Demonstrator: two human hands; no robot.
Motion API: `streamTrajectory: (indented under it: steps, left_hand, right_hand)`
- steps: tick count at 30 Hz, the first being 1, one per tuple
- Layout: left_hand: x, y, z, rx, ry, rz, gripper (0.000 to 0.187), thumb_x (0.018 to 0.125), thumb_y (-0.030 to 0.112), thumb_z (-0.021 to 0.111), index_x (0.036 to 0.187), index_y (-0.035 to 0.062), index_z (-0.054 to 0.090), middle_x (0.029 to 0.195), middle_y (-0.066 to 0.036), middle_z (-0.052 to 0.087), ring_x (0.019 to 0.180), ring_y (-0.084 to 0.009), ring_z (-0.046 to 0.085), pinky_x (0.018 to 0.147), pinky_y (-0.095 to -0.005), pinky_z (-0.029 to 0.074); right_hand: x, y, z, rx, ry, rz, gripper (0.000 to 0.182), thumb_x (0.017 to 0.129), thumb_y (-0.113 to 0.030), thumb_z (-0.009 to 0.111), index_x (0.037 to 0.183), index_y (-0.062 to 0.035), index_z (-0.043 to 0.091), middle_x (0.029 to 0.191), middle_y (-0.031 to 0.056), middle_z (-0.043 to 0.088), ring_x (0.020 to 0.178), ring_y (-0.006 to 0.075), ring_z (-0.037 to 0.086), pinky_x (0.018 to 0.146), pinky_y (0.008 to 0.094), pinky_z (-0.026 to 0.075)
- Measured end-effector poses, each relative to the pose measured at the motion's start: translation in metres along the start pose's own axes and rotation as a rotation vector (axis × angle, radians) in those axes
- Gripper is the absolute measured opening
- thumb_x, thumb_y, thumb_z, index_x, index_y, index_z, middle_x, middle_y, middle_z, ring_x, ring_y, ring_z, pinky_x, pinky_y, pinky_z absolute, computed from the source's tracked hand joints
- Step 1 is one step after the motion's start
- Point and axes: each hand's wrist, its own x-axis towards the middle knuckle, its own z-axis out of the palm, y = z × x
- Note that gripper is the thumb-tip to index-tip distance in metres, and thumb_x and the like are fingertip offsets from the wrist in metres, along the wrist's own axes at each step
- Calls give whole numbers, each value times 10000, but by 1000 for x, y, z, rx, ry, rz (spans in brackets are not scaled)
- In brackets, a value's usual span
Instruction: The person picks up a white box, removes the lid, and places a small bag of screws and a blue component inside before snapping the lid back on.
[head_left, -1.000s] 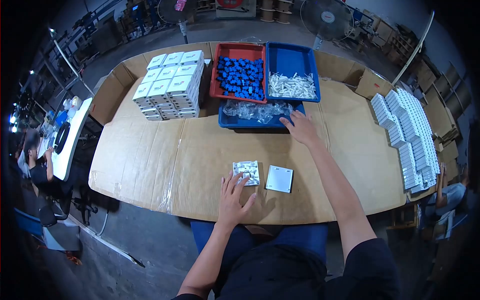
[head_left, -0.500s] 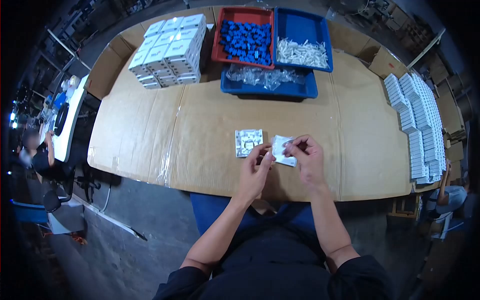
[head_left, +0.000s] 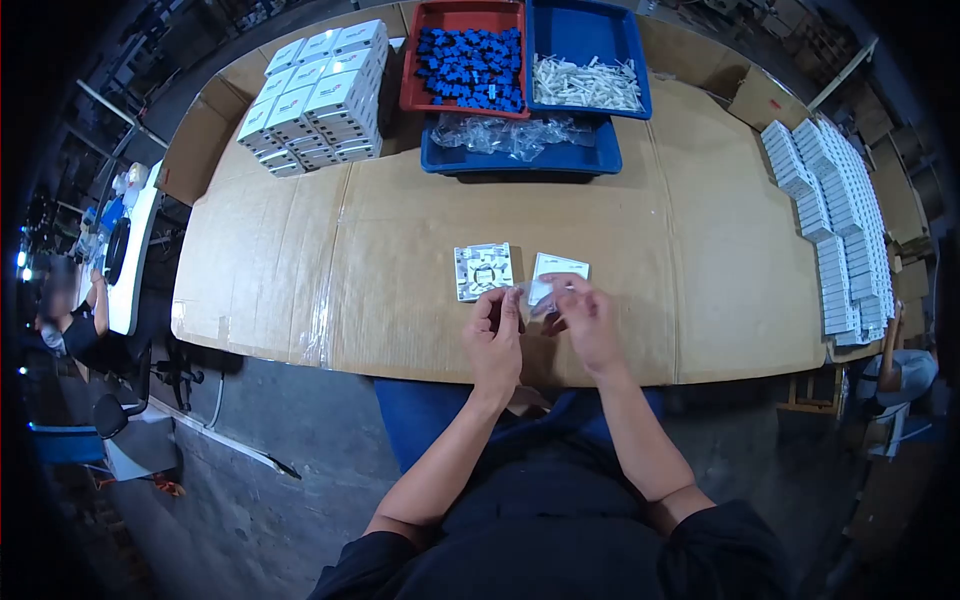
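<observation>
A small piece of clear plastic (head_left: 534,294) is stretched between my two hands. My left hand (head_left: 494,335) pinches its left end just below a white square part (head_left: 483,271) with a moulded pattern. Close to its right end is my right hand (head_left: 583,322), fingers bent and somewhat blurred, so their hold on it is unclear. Behind the right fingers lies a flat white square piece (head_left: 560,266) with small print, partly covered by them. Both white pieces rest on the cardboard surface.
White boxes (head_left: 318,95) are stacked at the back left. A red tray (head_left: 411,82) of blue parts, a blue tray (head_left: 640,60) of white parts and a lower blue tray (head_left: 440,162) with clear bags stand behind. White parts (head_left: 835,235) line the right; people sit both sides.
My right hand has moved off the flat white piece, which now lies more exposed. Clear plastic now shows between my hands. The whole view has shifted slightly.
</observation>
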Motion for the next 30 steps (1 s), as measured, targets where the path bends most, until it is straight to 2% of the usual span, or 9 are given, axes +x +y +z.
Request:
streamTrajectory:
  steps: [2, 3, 9, 12, 15, 18, 22, 25, 30]
  left_hand:
    - [-3, 0, 2, 23, -41, -15, 215, 1064, 206, 642, 1082, 1, 705, 745, 42, 586, 671, -26, 508, 578, -210, 386]
    - [-3, 1, 2, 36, -58, -22, 219, 1062, 205, 644, 1084, -3, 708, 743, 40, 587, 670, -29, 510, 577, -212, 388]
    - [7, 17, -3, 143, -108, -28, 241, 1067, 193, 631, 1085, -27, 729, 735, 32, 598, 663, -33, 521, 586, -213, 403]
    - [12, 21, -13, 239, 29, -31, 218, 1070, 168, 616, 1079, -19, 726, 736, 24, 610, 655, -36, 527, 583, -219, 418]
    - [34, 23, -41, 128, 212, 125, 197, 1069, 152, 607, 1133, -10, 699, 744, 17, 607, 676, -49, 551, 595, -220, 421]
    - [28, 24, -41, 122, 117, 112, 191, 1066, 156, 615, 1166, 7, 681, 792, -19, 662, 663, -46, 566, 588, -212, 439]
    - [10, 7, -23, -53, -200, -156, 211, 1063, 171, 624, 1183, 5, 676, 884, -53, 697, 720, -58, 603, 634, -203, 483]
    - [3, 11, -16, -170, -275, -278, 213, 1059, 181, 631, 1173, 7, 681, 935, -56, 707, 731, -65, 612, 642, -214, 502]
    - [0, 10, -12, -137, -283, -298, 201, 1050, 213, 646, 1112, 24, 680, 926, -47, 688, 695, -85, 624, 642, -263, 544]
  right_hand:
    - [-2, 9, 10, -84, -37, -4, 276, 1080, -245, 589, 1115, 1, 711, 764, 27, 684, 623, 87, 641, 536, 220, 484]
    - [-2, 7, 15, -1, 13, 11, 282, 1080, -236, 598, 1031, 1, 745, 688, 7, 646, 569, 64, 594, 495, 220, 431]
    - [-4, 8, 20, -54, 87, -54, 298, 1080, -258, 604, 1049, 2, 747, 648, -2, 612, 543, 51, 538, 480, 218, 384]
    - [0, 6, 12, -28, 200, -86, 302, 1084, -261, 597, 1036, 3, 737, 626, -8, 588, 521, 44, 494, 472, 217, 360]
    - [12, -2, -14, 6, 216, -94, 305, 1087, -262, 590, 1024, 4, 726, 607, -13, 563, 504, 39, 451, 466, 215, 340]
    - [10, -6, -23, 40, 146, -77, 319, 1091, -264, 580, 1033, 20, 711, 595, -20, 529, 499, 36, 428, 452, 211, 317]
    - [8, 3, -12, 97, 67, -34, 321, 1089, -289, 586, 1055, -1, 724, 601, -22, 549, 506, 34, 443, 466, 213, 326]
    - [5, 4, -13, 85, 5, -37, 319, 1085, -292, 593, 1060, -4, 726, 609, -24, 553, 514, 36, 459, 472, 211, 336]
    - [4, 6, -16, 58, -19, -38, 312, 1076, -301, 610, 1060, -14, 732, 628, -22, 572, 528, 39, 484, 481, 213, 359]
